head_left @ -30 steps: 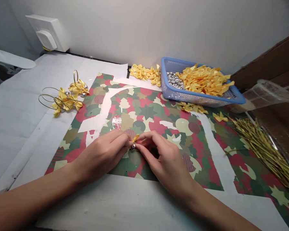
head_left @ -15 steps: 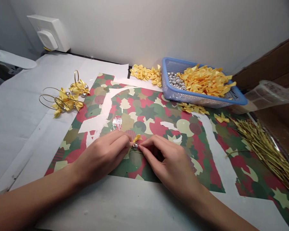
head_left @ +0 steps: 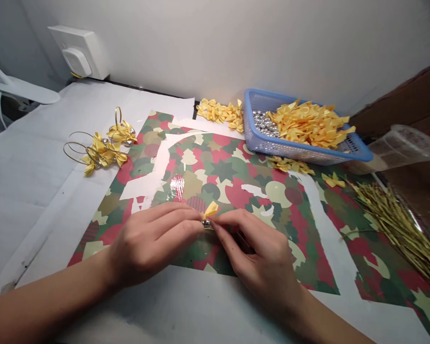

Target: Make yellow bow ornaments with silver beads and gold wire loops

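Near lower centre of the frame, the left hand [head_left: 150,243] and right hand [head_left: 263,255] pinch, fingertips pressed together, a small yellow satin bow [head_left: 211,209] and shiny silver bead [head_left: 206,222], above red-and-green patterned paper [head_left: 222,169]

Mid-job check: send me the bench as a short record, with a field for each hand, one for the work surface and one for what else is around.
left hand: fingertips pinching a silver bead below a yellow ribbon bow
right hand: fingertips pressed against the same bead from the other side
work surface: patterned wrapping paper under both hands
rest: blue plastic basket holding bows and beads; loose bows behind it; gold wire bundle at right; wire-loop ornaments at left
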The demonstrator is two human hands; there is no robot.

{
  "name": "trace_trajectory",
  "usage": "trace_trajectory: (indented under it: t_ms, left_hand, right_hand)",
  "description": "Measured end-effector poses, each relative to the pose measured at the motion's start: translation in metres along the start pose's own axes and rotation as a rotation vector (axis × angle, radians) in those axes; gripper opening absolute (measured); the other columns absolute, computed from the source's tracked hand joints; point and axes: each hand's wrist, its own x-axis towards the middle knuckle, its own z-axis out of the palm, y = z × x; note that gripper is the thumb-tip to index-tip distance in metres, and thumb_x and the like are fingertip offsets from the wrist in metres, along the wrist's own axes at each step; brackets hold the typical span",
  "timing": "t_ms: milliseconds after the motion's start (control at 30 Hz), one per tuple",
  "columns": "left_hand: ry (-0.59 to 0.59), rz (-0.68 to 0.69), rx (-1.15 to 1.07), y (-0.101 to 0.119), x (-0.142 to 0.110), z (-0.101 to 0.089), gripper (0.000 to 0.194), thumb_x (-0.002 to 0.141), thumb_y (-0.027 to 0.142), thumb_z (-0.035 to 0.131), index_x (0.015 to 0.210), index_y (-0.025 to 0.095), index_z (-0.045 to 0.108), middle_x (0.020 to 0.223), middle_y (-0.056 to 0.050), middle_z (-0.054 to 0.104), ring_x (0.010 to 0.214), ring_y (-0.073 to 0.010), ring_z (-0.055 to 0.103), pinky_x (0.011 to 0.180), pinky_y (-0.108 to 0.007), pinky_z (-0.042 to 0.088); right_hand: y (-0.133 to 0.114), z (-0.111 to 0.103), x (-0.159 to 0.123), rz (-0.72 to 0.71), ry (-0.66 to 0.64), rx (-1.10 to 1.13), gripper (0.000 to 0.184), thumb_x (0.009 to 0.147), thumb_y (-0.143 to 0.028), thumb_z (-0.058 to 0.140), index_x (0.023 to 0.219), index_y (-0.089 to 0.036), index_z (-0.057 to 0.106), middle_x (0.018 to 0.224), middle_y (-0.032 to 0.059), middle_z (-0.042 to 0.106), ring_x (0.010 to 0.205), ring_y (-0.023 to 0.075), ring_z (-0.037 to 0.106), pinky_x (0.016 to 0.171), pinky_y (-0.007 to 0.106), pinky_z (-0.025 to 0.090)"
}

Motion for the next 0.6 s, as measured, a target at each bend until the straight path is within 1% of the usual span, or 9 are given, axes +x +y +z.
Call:
trace_trajectory:
  t_ms: [67,167,233,333,467,600]
  left_hand:
    - [-0.003,0.047,0.003,0.000,0.000,-0.004,0.008,0.090,0.009,0.054,0.089,0.010,0.063,0.086,-0.011,0.076,0.084,-0.0185,0.073,0.080,-0.031,0.062]
    - [-0.028,0.091,-0.027,-0.001,0.000,-0.007,0.010,0.089,0.007,0.053,0.091,0.006,0.063,0.089,-0.014,0.076,0.092,-0.0217,0.072,0.086,-0.034,0.062]
    - [0.013,0.117,-0.037,-0.001,0.000,-0.007,0.015,0.091,0.006,0.049,0.089,0.006,0.064,0.088,-0.013,0.076,0.093,-0.0221,0.071,0.086,-0.034,0.062]
    - [0.102,0.140,-0.032,-0.002,-0.002,-0.005,0.023,0.094,0.008,0.041,0.092,0.009,0.065,0.090,-0.011,0.076,0.093,-0.0204,0.070,0.083,-0.033,0.063]
    - [0.093,0.141,-0.070,-0.001,-0.005,-0.004,0.029,0.095,0.009,0.037,0.100,0.011,0.065,0.096,-0.008,0.076,0.097,-0.0180,0.070,0.087,-0.029,0.061]
    - [0.115,0.058,-0.153,0.002,-0.009,-0.006,0.025,0.095,0.017,0.043,0.102,0.023,0.067,0.096,-0.003,0.077,0.088,-0.0189,0.073,0.078,-0.030,0.064]
  right_hand:
    - [-0.001,-0.001,-0.001,-0.045,0.038,-0.001,0.016,0.088,-0.004,0.053,0.088,-0.019,0.060,0.071,0.0005,0.063,0.061,0.0128,0.057,0.054,0.024,0.045]
    - [-0.003,-0.001,-0.002,-0.068,0.063,0.023,0.019,0.086,-0.001,0.053,0.087,-0.019,0.059,0.067,-0.0002,0.060,0.056,0.0111,0.053,0.050,0.022,0.044]
    - [-0.005,-0.002,-0.003,-0.079,0.078,0.053,0.020,0.085,0.000,0.053,0.087,-0.019,0.058,0.067,-0.0004,0.060,0.054,0.0107,0.052,0.049,0.022,0.044]
    - [-0.006,-0.002,-0.005,-0.101,0.101,0.091,0.023,0.083,0.002,0.055,0.090,-0.020,0.057,0.070,0.0000,0.062,0.056,0.0113,0.055,0.052,0.022,0.046]
    - [-0.008,0.000,-0.007,-0.121,0.117,0.122,0.026,0.082,0.004,0.056,0.090,-0.020,0.056,0.069,-0.0006,0.061,0.059,0.0121,0.058,0.054,0.023,0.048]
    - [-0.010,0.001,-0.008,-0.125,0.124,0.171,0.028,0.081,0.006,0.055,0.092,-0.020,0.056,0.065,-0.0019,0.057,0.056,0.0116,0.055,0.054,0.024,0.049]
